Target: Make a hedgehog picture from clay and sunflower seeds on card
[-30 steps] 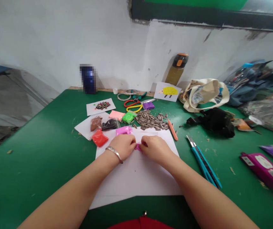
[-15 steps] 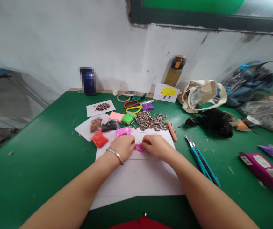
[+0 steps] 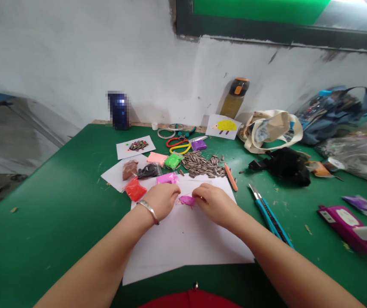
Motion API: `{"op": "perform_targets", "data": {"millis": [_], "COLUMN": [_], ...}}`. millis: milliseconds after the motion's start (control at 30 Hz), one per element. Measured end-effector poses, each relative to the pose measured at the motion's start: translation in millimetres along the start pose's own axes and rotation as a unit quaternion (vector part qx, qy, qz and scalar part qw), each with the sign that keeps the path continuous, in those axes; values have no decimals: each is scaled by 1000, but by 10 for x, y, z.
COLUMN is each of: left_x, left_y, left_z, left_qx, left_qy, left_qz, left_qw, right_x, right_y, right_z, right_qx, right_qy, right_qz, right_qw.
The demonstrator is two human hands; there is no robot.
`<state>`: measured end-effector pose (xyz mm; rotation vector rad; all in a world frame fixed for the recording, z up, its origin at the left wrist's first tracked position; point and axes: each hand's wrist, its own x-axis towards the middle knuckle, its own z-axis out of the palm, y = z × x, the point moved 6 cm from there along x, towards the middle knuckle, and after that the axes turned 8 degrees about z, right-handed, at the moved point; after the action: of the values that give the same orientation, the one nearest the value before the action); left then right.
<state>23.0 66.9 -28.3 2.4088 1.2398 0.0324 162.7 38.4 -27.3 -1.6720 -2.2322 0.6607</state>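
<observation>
A small flattened piece of pink clay (image 3: pixel 187 200) lies on the white paper (image 3: pixel 183 244), over a faint drawing. My left hand (image 3: pixel 163 200), with a silver bracelet at the wrist, is just left of the clay, fingertips pressed together; whatever they hold, if anything, is too small to tell. My right hand (image 3: pixel 213 202) touches the clay's right edge with its fingers pinched. Beyond the hands lie a pink clay packet (image 3: pixel 167 178), a red packet (image 3: pixel 135 189), a green packet (image 3: pixel 173 161) and a heap of striped seeds (image 3: pixel 202 164).
An orange stick (image 3: pixel 231 176) and a blue cutter with its blade out (image 3: pixel 270 216) lie on the right. Scissors (image 3: pixel 180 148), a hedgehog picture (image 3: pixel 224 127), a bottle (image 3: pixel 234 98), a cloth bag (image 3: pixel 271 130) and a magenta device (image 3: pixel 352 226) are farther out.
My left hand has drawn back slightly leftward from the clay, so more of the clay shows. My right hand remains at its right edge. The camera view has shifted slightly.
</observation>
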Motion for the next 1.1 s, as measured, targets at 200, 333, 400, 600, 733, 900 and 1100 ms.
{"op": "perform_targets", "data": {"millis": [200, 333, 400, 600, 733, 900, 1100], "left_x": [-46, -34, -28, -59, -127, -165, -155], "left_y": [63, 130, 147, 152, 152, 172, 132], "left_z": [24, 63, 66, 94, 120, 149, 144], "left_qx": [15, 45, 53, 45, 13, 16, -1], "left_qy": [-11, -28, -32, -32, 2, 9, 26], "left_qz": [43, 70, 72, 75, 87, 90, 91], "left_qw": [999, 996, 996, 996, 996, 996, 996], "right_x": [-224, -257, -270, -317, -313, -280, -279], "right_y": [-56, -87, -88, -79, -91, -62, -24], "right_z": [96, 183, 187, 186, 213, 240, 224], "right_qx": [-20, -49, -54, -90, -126, -154, -147], "right_qy": [24, 21, 21, 19, 29, 42, 42], "right_qz": [-75, -105, -114, -114, -126, -122, -117], "right_qw": [997, 993, 992, 989, 984, 980, 981]}}
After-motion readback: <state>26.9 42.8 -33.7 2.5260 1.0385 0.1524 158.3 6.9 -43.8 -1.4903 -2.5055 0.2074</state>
